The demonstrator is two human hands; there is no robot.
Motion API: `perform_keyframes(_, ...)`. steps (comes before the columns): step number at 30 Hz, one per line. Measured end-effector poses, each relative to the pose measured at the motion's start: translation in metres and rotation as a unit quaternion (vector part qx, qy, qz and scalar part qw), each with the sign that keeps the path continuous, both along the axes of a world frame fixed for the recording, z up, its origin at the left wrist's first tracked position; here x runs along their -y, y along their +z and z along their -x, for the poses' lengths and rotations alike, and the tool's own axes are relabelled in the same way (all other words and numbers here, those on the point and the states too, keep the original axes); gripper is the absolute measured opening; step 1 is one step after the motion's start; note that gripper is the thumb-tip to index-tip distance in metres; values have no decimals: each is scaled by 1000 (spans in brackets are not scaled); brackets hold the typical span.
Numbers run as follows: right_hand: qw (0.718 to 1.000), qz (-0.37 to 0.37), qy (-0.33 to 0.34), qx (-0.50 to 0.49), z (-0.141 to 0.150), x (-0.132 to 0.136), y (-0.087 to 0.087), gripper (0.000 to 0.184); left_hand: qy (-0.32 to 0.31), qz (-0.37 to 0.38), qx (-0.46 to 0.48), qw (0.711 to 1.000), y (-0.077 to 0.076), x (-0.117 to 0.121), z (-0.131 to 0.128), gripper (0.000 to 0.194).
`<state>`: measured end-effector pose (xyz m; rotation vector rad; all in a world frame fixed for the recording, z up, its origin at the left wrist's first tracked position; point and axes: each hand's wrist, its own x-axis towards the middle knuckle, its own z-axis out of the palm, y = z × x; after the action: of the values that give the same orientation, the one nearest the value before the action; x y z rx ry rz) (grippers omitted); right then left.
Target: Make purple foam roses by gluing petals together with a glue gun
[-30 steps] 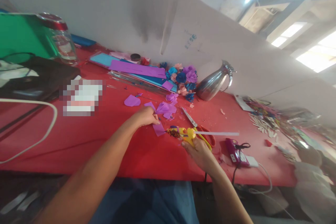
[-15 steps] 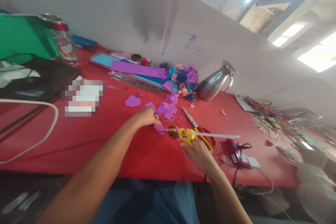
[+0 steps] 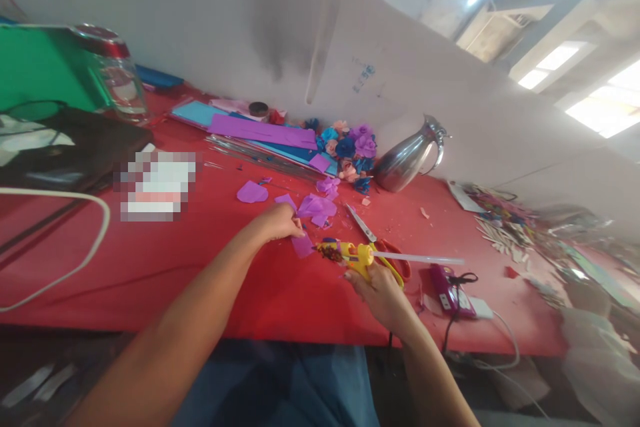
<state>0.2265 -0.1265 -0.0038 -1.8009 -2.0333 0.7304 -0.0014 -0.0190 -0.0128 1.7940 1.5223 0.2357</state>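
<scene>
"How many glue guns (image 3: 363,256)?"
"One, and one glue stick (image 3: 420,258)."
"Pitchers and jars?"
"One metal pitcher (image 3: 401,161), one red-lidded jar (image 3: 123,88)."
"Magenta boxes?"
"One magenta box (image 3: 447,285)."
"And the bunched paper flowers (image 3: 346,147)?"
"More than five; they overlap, so I can't tell the exact number."

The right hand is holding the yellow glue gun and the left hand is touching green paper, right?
Not quite: the paper the left hand is touching is purple, not green, as the head view shows. The right hand is holding the yellow glue gun.
</scene>
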Motion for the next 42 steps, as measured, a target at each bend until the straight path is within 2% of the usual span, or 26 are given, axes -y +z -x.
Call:
perform_keyframes(4, 999, 10, 12, -28, -1, 1, 0, 26, 1, 5, 5, 1000, -1, -1, 0, 7)
perform_keyframes(7, 997, 36, -14, -70, -16, -5, 3, 34, 5, 12, 13, 1000, 1, 0, 1, 5)
perform_keyframes(11, 979, 83, -98, -158, -50, -42, 12, 52, 14, 15, 11, 1000, 2, 1, 1, 5)
perform_keyframes(13, 969, 59, -130, -203, -66, -71, 14, 54, 16, 10, 23, 1000, 0, 0, 2, 5)
perform_keyframes(15, 973, 62, -147, -167, -78, -101, 16, 50, 18, -5, 41, 999, -3, -2, 3, 7)
perform_keyframes(17, 980, 64, -183, -41, -86, -125, 17, 46, 19, -30, 35, 999, -6, -3, 5, 7)
perform_keyframes(19, 976, 53, -206, 36, -87, -140, 18, 42, 12, -51, 25, 998, -7, -5, 6, 8)
perform_keyframes(20, 973, 28, -218, 73, -85, -143, 19, 38, 12, -60, 18, 998, -8, -5, 6, 9)
perform_keyframes(22, 960, -68, -226, 154, -71, -141, 21, 32, 18, -78, 16, 997, -8, -6, 6, 10)
perform_keyframes(23, 948, -128, -213, 197, -59, -137, 21, 30, 25, -88, 16, 996, -8, -6, 6, 11)
perform_keyframes(24, 947, -173, -170, 209, -45, -133, 21, 29, 33, -101, 16, 994, -7, -7, 6, 12)
perform_keyframes(25, 961, -181, -104, 181, -28, -128, 21, 29, 40, -117, 15, 992, -7, -6, 5, 14)
perform_keyframes(27, 986, -122, 81, 79, 8, -119, 22, 27, 57, -154, 12, 986, -5, -6, 5, 17)
perform_keyframes(28, 985, -91, 137, 44, 25, -115, 22, 29, 63, -172, 13, 983, -3, -5, 5, 18)
perform_keyframes(30, 983, -48, 173, 23, 53, -111, 23, 24, 76, -196, 21, 978, -1, -5, 6, 20)
perform_keyframes(33, 986, -20, 165, 15, 74, -110, 23, 19, 98, -193, 29, 976, 0, -6, 6, 19)
perform_keyframes(36, 992, -17, 128, 16, 75, -113, 21, 16, 118, -194, 54, 972, -4, -8, 5, 19)
perform_keyframes(39, 995, -53, 88, -11, 66, -119, 16, 17, 132, -194, 163, 958, -8, -9, 3, 18)
perform_keyframes(42, 989, -106, -8, -101, 56, -124, 8, 25, 144, -196, 308, 920, -10, -8, 1, 23)
